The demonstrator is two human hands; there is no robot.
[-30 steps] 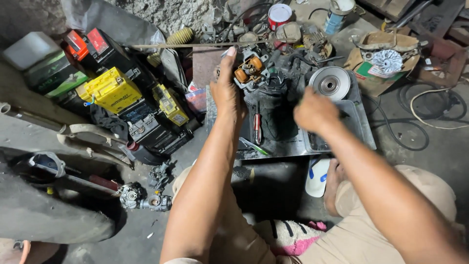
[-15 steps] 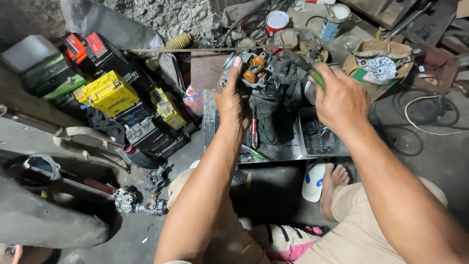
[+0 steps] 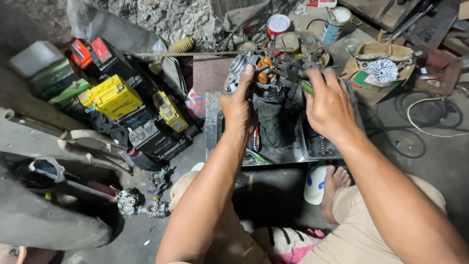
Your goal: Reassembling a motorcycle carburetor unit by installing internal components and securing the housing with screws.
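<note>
we're gripping small engine part (image 3: 254,68) with left hand (image 3: 238,105), fingers wrapped; right hand (image 3: 330,105) pinching green-handled tool (image 3: 307,88); metal tray (image 3: 211,122) edge crowded by batteries (image 3: 113,97)

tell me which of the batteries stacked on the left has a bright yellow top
The yellow battery in the middle of the stack, left of the left hand. Those behind it have red tops; the ones in front are black.

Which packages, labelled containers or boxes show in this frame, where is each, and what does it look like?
Yellow boxy battery: left pile, black label.
Two black batteries with red tops: behind the yellow one.
Red-and-white round tin: top centre.
Blue-labelled can: right of the tin.
Torn brown cardboard box: right, green-and-white label.
</note>
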